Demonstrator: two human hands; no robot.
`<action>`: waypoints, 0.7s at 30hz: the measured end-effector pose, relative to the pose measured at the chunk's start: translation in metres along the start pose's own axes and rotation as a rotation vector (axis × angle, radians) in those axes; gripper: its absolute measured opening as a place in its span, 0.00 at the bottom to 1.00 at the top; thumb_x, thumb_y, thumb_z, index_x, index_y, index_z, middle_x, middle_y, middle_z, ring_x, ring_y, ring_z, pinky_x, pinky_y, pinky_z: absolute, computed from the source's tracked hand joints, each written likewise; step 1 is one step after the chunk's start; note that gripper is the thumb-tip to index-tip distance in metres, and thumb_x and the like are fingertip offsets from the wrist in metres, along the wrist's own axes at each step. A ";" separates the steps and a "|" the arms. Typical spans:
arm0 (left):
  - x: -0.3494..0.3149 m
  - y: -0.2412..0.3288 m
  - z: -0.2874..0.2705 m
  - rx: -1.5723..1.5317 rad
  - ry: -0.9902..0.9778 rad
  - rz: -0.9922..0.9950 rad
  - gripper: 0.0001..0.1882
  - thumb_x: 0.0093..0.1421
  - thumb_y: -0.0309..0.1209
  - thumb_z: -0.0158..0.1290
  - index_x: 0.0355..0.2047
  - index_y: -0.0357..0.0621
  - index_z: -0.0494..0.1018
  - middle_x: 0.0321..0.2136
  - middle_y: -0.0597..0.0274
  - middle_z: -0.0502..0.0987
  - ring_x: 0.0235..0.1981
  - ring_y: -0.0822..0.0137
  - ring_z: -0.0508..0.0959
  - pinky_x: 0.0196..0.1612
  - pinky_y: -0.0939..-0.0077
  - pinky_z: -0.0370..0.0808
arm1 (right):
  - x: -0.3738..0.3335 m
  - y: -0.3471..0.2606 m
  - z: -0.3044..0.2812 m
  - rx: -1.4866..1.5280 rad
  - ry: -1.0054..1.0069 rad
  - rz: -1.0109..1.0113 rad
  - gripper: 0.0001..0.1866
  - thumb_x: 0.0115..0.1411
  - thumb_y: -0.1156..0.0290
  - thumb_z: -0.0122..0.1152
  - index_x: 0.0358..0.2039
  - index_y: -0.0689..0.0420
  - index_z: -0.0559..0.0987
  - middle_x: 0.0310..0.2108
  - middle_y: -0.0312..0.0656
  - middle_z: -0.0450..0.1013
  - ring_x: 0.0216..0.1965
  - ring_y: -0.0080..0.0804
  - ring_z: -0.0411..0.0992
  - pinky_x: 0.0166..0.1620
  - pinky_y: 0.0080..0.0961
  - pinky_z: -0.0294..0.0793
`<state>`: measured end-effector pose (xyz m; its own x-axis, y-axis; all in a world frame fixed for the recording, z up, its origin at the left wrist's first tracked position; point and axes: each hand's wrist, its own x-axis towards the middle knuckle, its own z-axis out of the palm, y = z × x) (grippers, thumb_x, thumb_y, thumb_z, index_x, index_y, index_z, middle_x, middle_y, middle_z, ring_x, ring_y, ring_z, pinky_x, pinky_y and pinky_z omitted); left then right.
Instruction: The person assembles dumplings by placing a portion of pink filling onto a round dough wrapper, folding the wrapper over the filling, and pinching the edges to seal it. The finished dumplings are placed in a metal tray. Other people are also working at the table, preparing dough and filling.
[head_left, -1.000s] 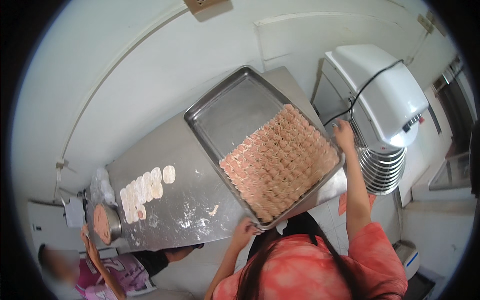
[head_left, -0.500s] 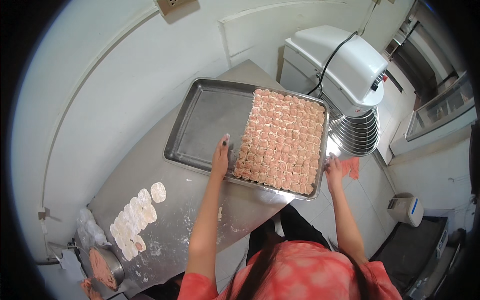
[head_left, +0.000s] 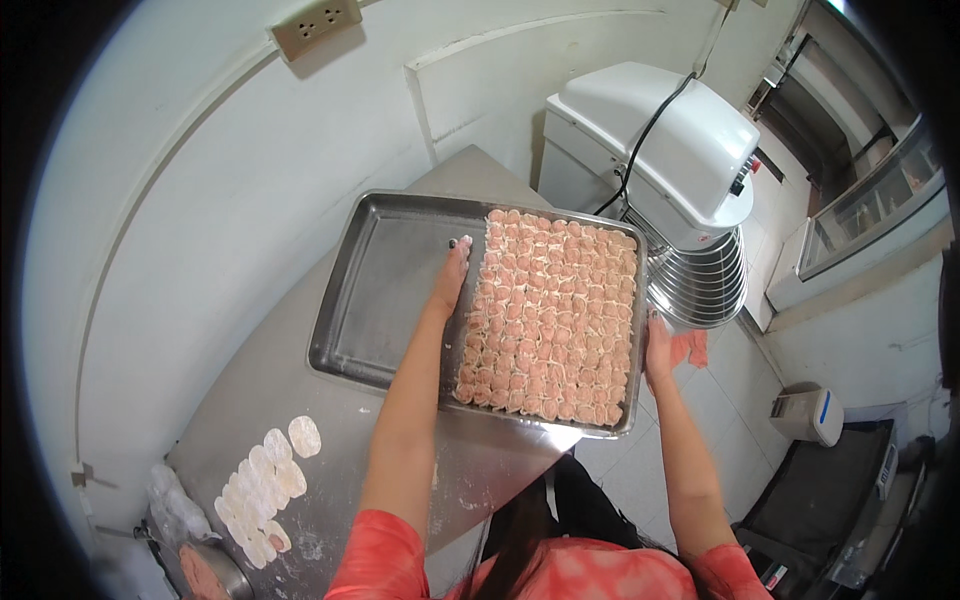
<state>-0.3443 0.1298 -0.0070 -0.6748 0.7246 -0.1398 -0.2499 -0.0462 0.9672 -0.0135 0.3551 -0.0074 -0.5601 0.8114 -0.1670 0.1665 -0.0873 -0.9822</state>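
A large metal tray rests on the steel table. Its right part is packed with rows of small pale-pink, meat-filled dumplings; the left part shows bare metal. Inside the tray, my left hand lies along the left edge of the dumpling rows, fingers stretched out and pointing away. Against the outside of the tray's right wall, my right hand is held with its fingers extended upward along it. Part of that hand's fingers is hard to make out. At lower left lie several floury round dough wrappers, one with filling on it.
A metal bowl of pink filling and a crumpled plastic bag are at the table's lower left. Behind the tray's right end stands a white mixer with a wire guard. A reddish cloth-like piece shows past my right hand.
My left hand has slid farther away along the dumplings' left edge. My right hand has shifted slightly along the tray's right wall. The whole view has tilted, and a hand by the bowl has left sight.
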 end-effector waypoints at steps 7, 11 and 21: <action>0.054 -0.003 0.013 -0.087 -0.010 0.063 0.37 0.65 0.56 0.25 0.65 0.41 0.43 0.66 0.61 0.45 0.67 0.68 0.43 0.66 0.71 0.38 | 0.006 0.002 0.011 0.020 -0.026 -0.106 0.24 0.66 0.62 0.40 0.58 0.63 0.63 0.54 0.42 0.65 0.54 0.28 0.61 0.58 0.22 0.56; 0.057 -0.002 0.019 -0.056 -0.038 0.048 0.34 0.66 0.52 0.27 0.64 0.42 0.47 0.64 0.60 0.49 0.65 0.67 0.49 0.65 0.72 0.44 | 0.001 -0.008 0.017 0.099 -0.048 -0.040 0.24 0.66 0.61 0.41 0.58 0.63 0.63 0.53 0.42 0.65 0.54 0.27 0.62 0.57 0.22 0.57; 0.067 -0.012 0.021 0.032 -0.062 0.025 0.34 0.66 0.51 0.27 0.63 0.39 0.48 0.63 0.59 0.53 0.62 0.63 0.56 0.64 0.71 0.49 | 0.006 0.001 0.016 0.121 -0.089 -0.084 0.23 0.65 0.63 0.42 0.57 0.64 0.64 0.52 0.41 0.66 0.52 0.27 0.63 0.56 0.21 0.58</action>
<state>-0.3724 0.1932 -0.0237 -0.6363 0.7646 -0.1029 -0.2103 -0.0436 0.9767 -0.0296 0.3502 -0.0110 -0.6386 0.7648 -0.0854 0.0198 -0.0946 -0.9953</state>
